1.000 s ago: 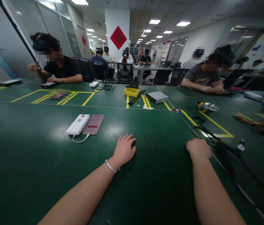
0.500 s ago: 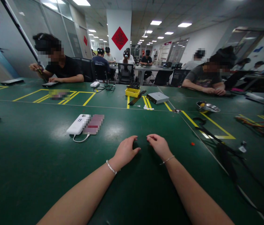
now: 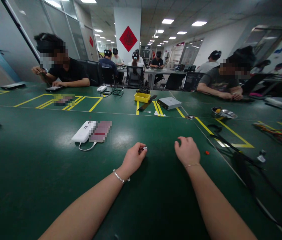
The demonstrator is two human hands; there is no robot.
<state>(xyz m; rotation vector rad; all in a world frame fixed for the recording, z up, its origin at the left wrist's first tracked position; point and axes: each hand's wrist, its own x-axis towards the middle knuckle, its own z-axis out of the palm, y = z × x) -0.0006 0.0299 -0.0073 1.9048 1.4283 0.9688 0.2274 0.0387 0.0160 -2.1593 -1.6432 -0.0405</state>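
Observation:
Pinched between the thumb and fingers of my left hand (image 3: 134, 157) is a small silvery-white piece (image 3: 145, 148), too little to name. My right hand (image 3: 188, 151) is apart from it to the right, palm down, thumb and fingers spread, with nothing visible in it. Just right of that hand a small orange-red piece (image 3: 207, 152) lies on the green table (image 3: 156, 200). A white power bank (image 3: 84, 131) marked 15, with a short white cable (image 3: 88, 148), lies beyond my left hand, beside a blurred flat reddish object (image 3: 101, 131).
Farther back are a yellow bin (image 3: 142, 97) holding dark items and a grey box (image 3: 169, 103). To the right lie a metal bowl (image 3: 223, 113), black straps (image 3: 243, 170) and coloured wires (image 3: 276, 131). Two people sit across the table, at left (image 3: 68, 71) and right (image 3: 217, 81).
My right hand has moved right, away from the left, and its fingers have spread. My left fingers have closed, and a small silvery-white piece now shows between them.

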